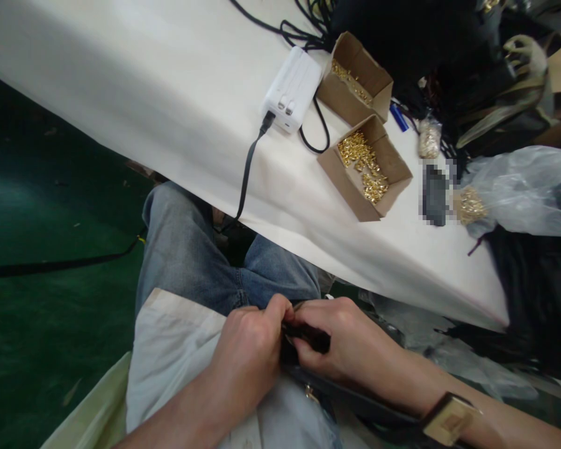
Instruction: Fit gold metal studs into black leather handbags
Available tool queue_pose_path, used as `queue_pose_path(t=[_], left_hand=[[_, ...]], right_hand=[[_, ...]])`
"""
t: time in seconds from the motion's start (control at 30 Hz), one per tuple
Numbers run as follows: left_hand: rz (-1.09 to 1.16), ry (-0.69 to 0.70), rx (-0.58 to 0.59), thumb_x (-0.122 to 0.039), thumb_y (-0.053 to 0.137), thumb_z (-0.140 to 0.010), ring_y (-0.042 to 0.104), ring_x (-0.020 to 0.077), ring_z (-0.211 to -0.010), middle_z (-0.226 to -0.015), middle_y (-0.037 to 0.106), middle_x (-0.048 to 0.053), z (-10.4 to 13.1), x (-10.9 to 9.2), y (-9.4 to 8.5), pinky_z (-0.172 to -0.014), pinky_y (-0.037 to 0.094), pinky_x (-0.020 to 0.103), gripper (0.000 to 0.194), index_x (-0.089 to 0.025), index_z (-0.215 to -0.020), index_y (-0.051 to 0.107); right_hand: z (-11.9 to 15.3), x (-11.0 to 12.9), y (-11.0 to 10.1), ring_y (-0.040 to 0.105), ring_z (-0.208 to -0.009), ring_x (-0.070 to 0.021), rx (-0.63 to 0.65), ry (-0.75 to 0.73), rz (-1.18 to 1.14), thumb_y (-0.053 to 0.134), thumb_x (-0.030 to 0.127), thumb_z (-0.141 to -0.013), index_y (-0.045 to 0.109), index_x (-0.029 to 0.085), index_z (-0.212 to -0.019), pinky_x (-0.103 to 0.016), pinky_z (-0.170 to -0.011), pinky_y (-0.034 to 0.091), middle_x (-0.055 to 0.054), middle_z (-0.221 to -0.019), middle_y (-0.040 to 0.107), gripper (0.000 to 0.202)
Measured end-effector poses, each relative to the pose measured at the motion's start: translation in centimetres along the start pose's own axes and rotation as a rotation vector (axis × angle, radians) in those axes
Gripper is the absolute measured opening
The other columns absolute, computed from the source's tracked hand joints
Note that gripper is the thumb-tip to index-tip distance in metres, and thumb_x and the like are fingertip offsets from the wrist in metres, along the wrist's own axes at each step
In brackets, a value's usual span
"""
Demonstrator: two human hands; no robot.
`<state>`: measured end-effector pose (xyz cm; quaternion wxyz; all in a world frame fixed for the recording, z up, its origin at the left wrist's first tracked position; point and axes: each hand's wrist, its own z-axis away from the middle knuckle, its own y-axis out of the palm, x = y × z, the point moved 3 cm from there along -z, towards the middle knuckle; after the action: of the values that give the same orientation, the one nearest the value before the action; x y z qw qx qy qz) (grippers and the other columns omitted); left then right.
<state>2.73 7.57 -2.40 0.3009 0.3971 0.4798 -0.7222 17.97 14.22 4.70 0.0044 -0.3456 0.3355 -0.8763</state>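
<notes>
Above my lap, my left hand and my right hand meet with fingertips almost touching. Both are closed on a black strap-like piece, dark and partly hidden by my fingers. From there a black band runs down to the right, under my right forearm. A small gold metal fitting shows beside the band. Near my right wrist lies a gold rectangular plate; whether it belongs to the band or is worn on the wrist, I cannot tell.
On the white table, two cardboard boxes hold small gold metal parts. A white power bank has a black cable hanging over the edge. Clear plastic bags and dark material lie at the right.
</notes>
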Motion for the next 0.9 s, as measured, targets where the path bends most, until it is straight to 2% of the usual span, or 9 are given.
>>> queue_pose_path(t=[0.13,0.33,0.43,0.53,0.67,0.8,0.9], left_hand=[[0.014,-0.005,0.026,-0.003,0.052,-0.083,0.079,0.0302,-0.072,-0.079,0.076,0.001,-0.1,0.0,0.0,-0.065,0.042,0.036,0.032,-0.026,-0.105,0.057],[-0.003,-0.062,0.14,-0.001,0.051,-0.086,0.079,0.0316,-0.077,-0.082,0.076,0.004,-0.1,0.4,0.3,-0.065,0.036,0.036,0.031,-0.026,-0.104,0.053],[0.002,-0.076,0.169,-0.001,0.051,-0.087,0.078,0.0315,-0.077,-0.082,0.076,0.004,-0.1,0.4,0.1,-0.065,0.034,0.036,0.029,-0.025,-0.104,0.052],[0.046,-0.08,0.197,-0.001,0.052,-0.087,0.078,0.029,-0.078,-0.082,0.076,0.004,0.2,0.4,-0.5,-0.064,0.036,0.035,0.029,-0.025,-0.103,0.051],[0.288,-0.075,0.21,-0.003,0.053,-0.093,0.076,0.0237,-0.087,-0.093,0.078,0.004,1.0,0.5,-1.5,-0.071,0.046,0.031,0.025,-0.024,-0.105,0.055],[0.397,-0.082,0.164,-0.012,0.051,-0.105,0.072,0.0209,-0.084,-0.092,0.075,0.002,1.7,0.5,-2.3,-0.072,0.046,0.031,0.014,-0.024,-0.102,0.058],[0.411,-0.094,0.158,-0.015,0.05,-0.107,0.071,0.02,-0.083,-0.092,0.074,0.001,1.5,0.0,-2.9,-0.072,0.045,0.031,0.014,-0.024,-0.102,0.059]], right_hand=[[0.0,-0.3,0.6,0.061,-0.066,-0.0152,0.022,-0.035,0.126,0.071,0.011,-0.086,0.074,0.017,-0.086,-0.028,-0.065,0.038,-0.002,-0.08,0.074,0.007],[-0.3,0.4,0.2,0.07,-0.074,-0.0188,0.184,-0.032,0.22,0.068,0.011,-0.096,0.073,0.016,-0.093,-0.03,-0.068,0.04,-0.005,-0.089,0.078,0.008],[-0.5,0.8,0.2,0.07,-0.073,-0.0188,0.22,-0.02,0.244,0.066,0.01,-0.096,0.071,0.016,-0.091,-0.03,-0.066,0.038,-0.005,-0.088,0.077,0.01],[-0.5,0.8,0.7,0.065,-0.067,-0.0174,0.181,-0.034,0.277,0.068,0.01,-0.089,0.07,0.016,-0.088,-0.03,-0.064,0.035,-0.004,-0.083,0.076,0.007],[0.0,0.6,1.6,0.058,-0.061,-0.0158,0.079,-0.109,0.331,0.067,0.01,-0.082,0.069,0.017,-0.087,-0.033,-0.062,0.028,-0.004,-0.079,0.073,0.009],[0.5,0.5,1.8,0.054,-0.062,-0.0156,0.043,-0.198,0.346,0.061,0.005,-0.084,0.067,0.017,-0.089,-0.034,-0.063,0.028,-0.002,-0.08,0.068,0.014],[0.5,0.4,1.4,0.053,-0.064,-0.0156,0.09,-0.182,0.304,0.06,0.006,-0.087,0.064,0.018,-0.09,-0.033,-0.064,0.03,-0.001,-0.08,0.066,0.014]])
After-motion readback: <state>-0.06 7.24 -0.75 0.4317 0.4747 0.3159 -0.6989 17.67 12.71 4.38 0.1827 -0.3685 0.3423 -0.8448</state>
